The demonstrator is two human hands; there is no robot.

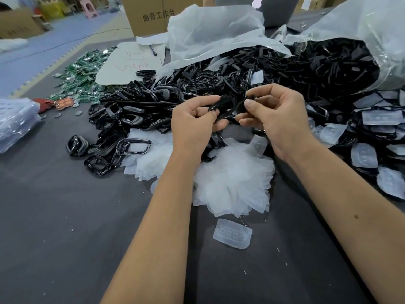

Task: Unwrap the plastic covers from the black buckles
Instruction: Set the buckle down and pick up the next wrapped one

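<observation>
Fingers of the left hand (195, 119) and right hand (274, 115) pinch one black buckle (223, 106) above the near cover pile (232, 183), apparently mid-unwrap; next, the person likely peels its film free

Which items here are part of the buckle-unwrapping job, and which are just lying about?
Job: left hand and right hand gripping a black buckle; buckle heap; clear cover pile; still-wrapped buckles.

Lying about: green circuit boards, pen, cardboard box, laptop.
</observation>
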